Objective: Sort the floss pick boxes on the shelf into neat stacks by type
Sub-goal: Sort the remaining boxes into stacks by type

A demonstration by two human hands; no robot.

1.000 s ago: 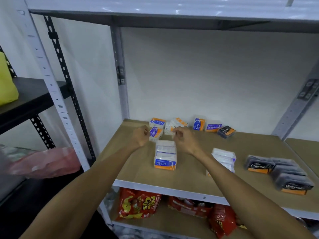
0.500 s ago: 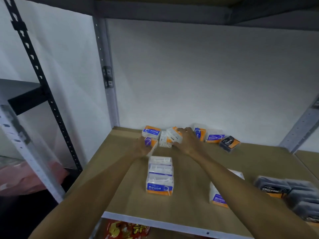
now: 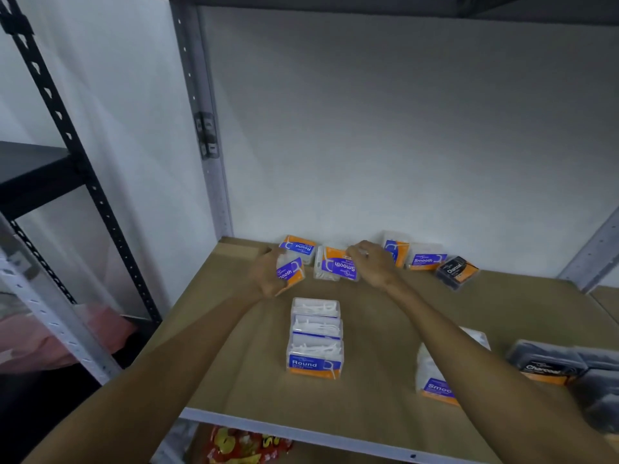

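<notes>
Hiding much of Smooth stack (image 3: 433,386): right forearm (image 3: 469,346).

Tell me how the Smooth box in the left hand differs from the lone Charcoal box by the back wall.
The clear plastic box labelled Smooth, with a blue and orange label, sits in the left hand's grip; the dark grey box labelled Charcoal lies on the brown shelf, untouched. The Smooth box shows white picks; the Charcoal box looks dark throughout. Both carry an orange band.
</notes>
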